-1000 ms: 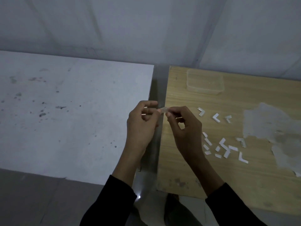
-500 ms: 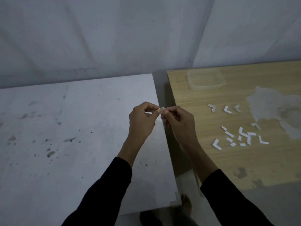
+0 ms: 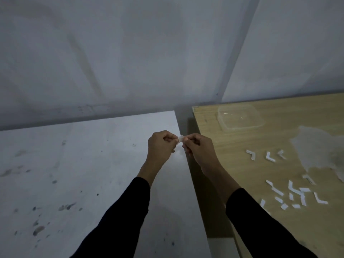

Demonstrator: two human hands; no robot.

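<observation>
Two hands meet in mid-air above the gap between two counters: left hand (image 3: 161,146) and right hand (image 3: 199,148) each pinch one end of a small pale translucent strip (image 3: 181,137), fingers (image 3: 170,139) curled tight on it. The strip sits between the two sets of fingers, clear of both surfaces. Step in hand, by my reading: creasing or peeling the strip, likely toward the bent form of the white L-shaped paper pieces (image 3: 294,194) scattered on the tan wooden counter (image 3: 232,174), right of and nearer than the fingers. The next move calls for a fine, steady pinch, then a reach right to lay it down. A clear shallow plastic tub (image 3: 240,118) lies right of and beyond the fingers; a stained white counter (image 3: 83,164) spreads to their left. Hard to make out: the strip's material and layers, as the fingers hide most of it and the light is dim. Black sleeves (image 3: 121,220) are cut off at the bottom edge.
</observation>
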